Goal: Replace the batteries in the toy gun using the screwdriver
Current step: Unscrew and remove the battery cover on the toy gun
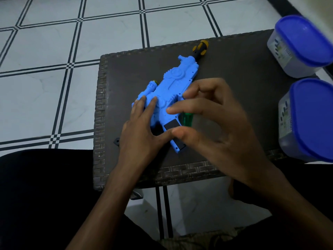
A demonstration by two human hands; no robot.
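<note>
both hands sit nearest, over the near half of a dark woven table. left hand lies flat with straight fingers pressing the blue toy gun down, thumb stretched toward the grip. right hand hovers over the gun's grip end, fingers loosely bent, thumb and forefinger apart; it appears to hold nothing, though a green handle shows just under it, so i cannot tell for sure.

gun lies on its side at the table's middle, muzzle far, grip near. a dark rectangle on the grip looks like the battery bay. a small black piece, maybe the cover, lies to the left, near the table edge. a yellow-black screwdriver pokes out beyond the muzzle.

judging by looks, the gun is light hollow plastic, stiff and smooth, apt to slide; pinning the broad body while working at the grip seems best. two blue-lidded tubs stand at right.
</note>
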